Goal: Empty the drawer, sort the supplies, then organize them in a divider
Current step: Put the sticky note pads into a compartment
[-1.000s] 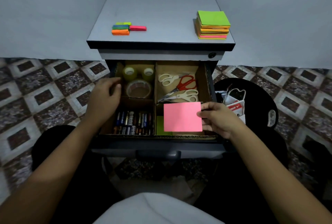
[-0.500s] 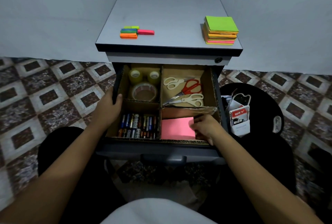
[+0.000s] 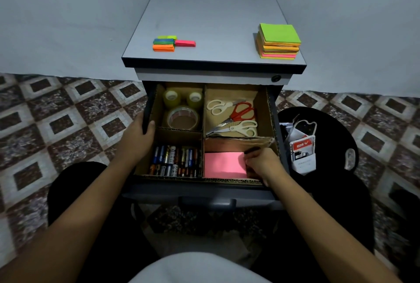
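The drawer (image 3: 204,193) stands pulled out below the desk (image 3: 211,10), and a cardboard divider (image 3: 180,133) splits it into four compartments. Tape rolls (image 3: 183,112) fill the far left one, scissors (image 3: 234,116) the far right, and batteries (image 3: 175,161) the near left. In the near right compartment a pink sticky pad (image 3: 223,164) lies flat against its left wall. The right hand (image 3: 261,164) is down in that compartment with its fingers (image 3: 250,157) curled onto the pad's right edge, apparently pinching it. The left hand (image 3: 138,137) grips the drawer's left wall, thumb inside and fingers outside, steadying it.

The emptying and sorting look done; the step in hand seems to be loading the sticky notes into their compartment. A stack of square sticky notes (image 3: 278,40) and a cluster of small flag pads (image 3: 169,44) wait on the desk, well apart from each other. The next move probably calls for letting go of the pink pad, reaching up to the stack, and laying it squarely beside or on top of the pad without catching the bent cardboard wall behind.
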The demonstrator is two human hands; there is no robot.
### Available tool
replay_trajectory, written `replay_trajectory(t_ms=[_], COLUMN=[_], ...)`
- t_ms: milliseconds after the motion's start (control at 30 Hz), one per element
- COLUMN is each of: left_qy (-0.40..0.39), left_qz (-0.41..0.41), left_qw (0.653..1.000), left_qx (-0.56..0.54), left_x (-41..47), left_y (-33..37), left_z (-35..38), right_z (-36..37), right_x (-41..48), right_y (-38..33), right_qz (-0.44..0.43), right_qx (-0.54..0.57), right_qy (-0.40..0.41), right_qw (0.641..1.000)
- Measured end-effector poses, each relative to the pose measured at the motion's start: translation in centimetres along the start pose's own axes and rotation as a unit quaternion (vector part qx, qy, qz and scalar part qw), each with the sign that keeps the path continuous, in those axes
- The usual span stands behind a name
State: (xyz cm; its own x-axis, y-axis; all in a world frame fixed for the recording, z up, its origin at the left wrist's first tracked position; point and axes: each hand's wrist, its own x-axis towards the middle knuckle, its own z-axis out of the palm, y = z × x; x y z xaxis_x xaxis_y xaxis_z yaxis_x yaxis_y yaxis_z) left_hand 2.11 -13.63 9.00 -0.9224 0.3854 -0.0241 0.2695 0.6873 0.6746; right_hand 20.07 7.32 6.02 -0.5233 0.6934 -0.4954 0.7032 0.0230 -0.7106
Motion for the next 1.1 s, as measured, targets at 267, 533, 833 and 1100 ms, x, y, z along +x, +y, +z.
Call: replay_trajectory(t_ms=[267,533,833,1100], left_qy=[-0.002,-0.005,0.133,0.002], left_qz=[-0.005,-0.010,0.212,0.213], left_qw=[1.000,1.000,0.968,0.973], left_qx=[0.000,0.007,0.036,-0.084], left_x=[-0.2,0.2,2.3,5.7], left_y=[0.1,-0.3,7.6,22.2], left_z=[-0.1,0.1,-0.6,1.0], right_z=[0.0,-0.9,-7.4,-13.9], right_x=[0.0,-1.9,-2.4,1.8], right_y=[0.3,-1.2,-9.8,-17.9], right_qz=[-0.032,-0.120,-0.246,-0.269], right_qx=[-0.027,-0.017,0.047,0.013], right_qy=[0.010,0.053,0.096,0.215], right_qw=[0.999,0.991,0.963,0.939])
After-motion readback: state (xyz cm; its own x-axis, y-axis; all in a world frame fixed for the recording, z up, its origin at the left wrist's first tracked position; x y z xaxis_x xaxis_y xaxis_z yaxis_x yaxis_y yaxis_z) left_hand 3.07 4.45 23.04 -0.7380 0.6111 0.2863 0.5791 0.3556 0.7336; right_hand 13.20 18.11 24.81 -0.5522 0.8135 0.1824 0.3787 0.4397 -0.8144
